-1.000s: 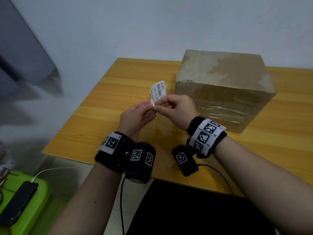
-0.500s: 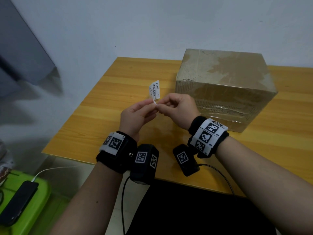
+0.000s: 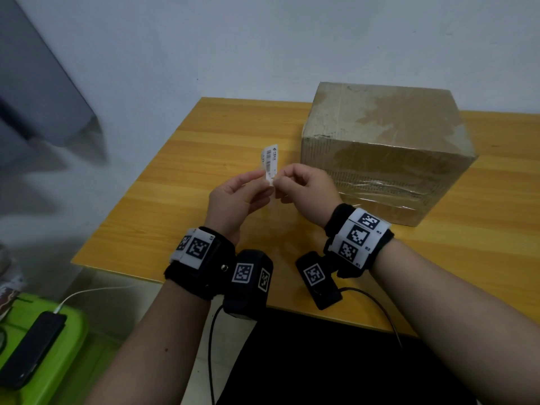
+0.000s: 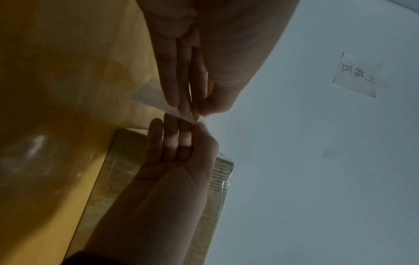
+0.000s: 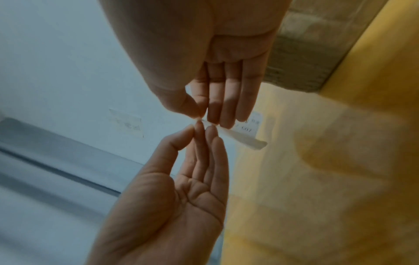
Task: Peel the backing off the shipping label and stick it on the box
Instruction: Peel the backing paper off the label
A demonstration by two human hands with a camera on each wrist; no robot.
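Observation:
A small white shipping label (image 3: 270,160) with a barcode stands upright over the wooden table (image 3: 181,185), left of the brown cardboard box (image 3: 388,147). My left hand (image 3: 260,180) pinches its lower corner from the left, and my right hand (image 3: 282,179) pinches the same corner from the right. In the left wrist view, my left fingers (image 4: 179,93) meet the right hand's fingertips (image 4: 172,125) on the label's (image 4: 149,100) edge. The right wrist view shows thumb and fingers (image 5: 224,107) of both hands touching at the label (image 5: 242,139). The box (image 5: 306,53) stands behind them.
The box fills the table's back right. A green bin (image 3: 67,372) with a black phone (image 3: 29,349) on a white cable sits on the floor at lower left. A paper note (image 4: 356,75) is taped to the white wall.
The label has turned from facing me to more edge-on. Both hands keep their pinch at its lower corner and have hardly moved.

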